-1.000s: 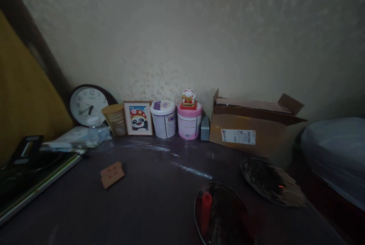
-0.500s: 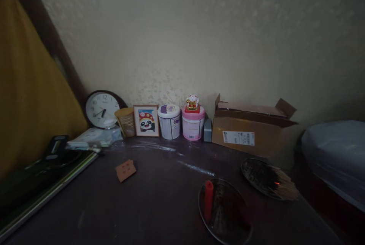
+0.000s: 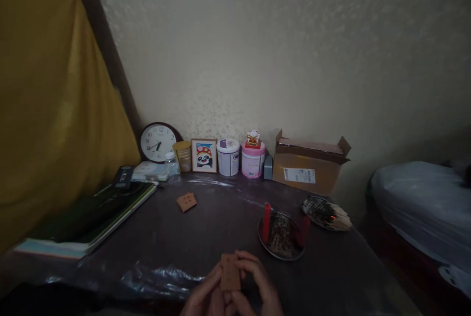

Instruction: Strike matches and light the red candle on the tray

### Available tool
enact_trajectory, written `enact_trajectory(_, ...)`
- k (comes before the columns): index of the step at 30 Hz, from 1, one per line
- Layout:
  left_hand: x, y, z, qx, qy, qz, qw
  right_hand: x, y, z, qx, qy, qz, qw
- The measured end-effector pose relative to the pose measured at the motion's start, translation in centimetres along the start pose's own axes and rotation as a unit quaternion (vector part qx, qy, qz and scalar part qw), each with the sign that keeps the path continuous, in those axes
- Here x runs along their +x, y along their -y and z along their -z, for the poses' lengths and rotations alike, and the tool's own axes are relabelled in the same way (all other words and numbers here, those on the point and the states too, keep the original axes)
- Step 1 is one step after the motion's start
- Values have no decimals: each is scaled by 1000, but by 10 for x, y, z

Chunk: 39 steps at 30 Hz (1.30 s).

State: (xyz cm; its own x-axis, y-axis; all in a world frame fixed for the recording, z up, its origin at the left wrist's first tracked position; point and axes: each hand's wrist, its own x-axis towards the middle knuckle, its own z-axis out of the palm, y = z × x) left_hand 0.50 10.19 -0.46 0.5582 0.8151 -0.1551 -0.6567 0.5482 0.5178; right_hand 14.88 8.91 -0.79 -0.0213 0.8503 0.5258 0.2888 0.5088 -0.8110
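Low in the middle of the head view, a small brown card [image 3: 231, 273] with rows of dark reddish marks stands upright between my hands, much like a playing card. My left hand [image 3: 206, 294] grips its left edge, and my right hand [image 3: 259, 281] is closed round its right and lower edges. Whether it is one card or a stack cannot be told. Farther back on the dark table [image 3: 154, 242] lie similar brown cards [image 3: 187, 201], overlapping, with red marks. Right of my hands, a round metal plate [image 3: 281, 257] bears an upright red candle [image 3: 267, 223] and a blurred red shape [image 3: 302, 230].
Thin sticks [image 3: 340, 220] with a glowing spot lie on a second plate [image 3: 307, 203]. Along the wall stand a clock [image 3: 156, 143], framed panda picture [image 3: 204, 155], two tubs, a cat figurine [image 3: 253, 138] and a cardboard box [image 3: 305, 171]. A yellow curtain [image 3: 55, 110] hangs left.
Both my hands have come into view at the bottom, holding a brown card. The camera view has shifted, so more of the table's near part and the curtain shows.
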Motion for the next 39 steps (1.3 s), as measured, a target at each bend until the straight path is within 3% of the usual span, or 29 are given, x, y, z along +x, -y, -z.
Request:
enact_trajectory(4, -5, -3, -8, -30, 16, -26, 999, 1, 14, 0, 2, 35, -10, 999)
enact_trajectory(20, -7, -2, -14, -38, 5, -59, 997, 0, 23, -9, 30, -7, -38, 999)
enact_trajectory(39, -3, 4, -15, -31, 39, -89, 995, -2, 25, -11, 39, -18, -59, 997)
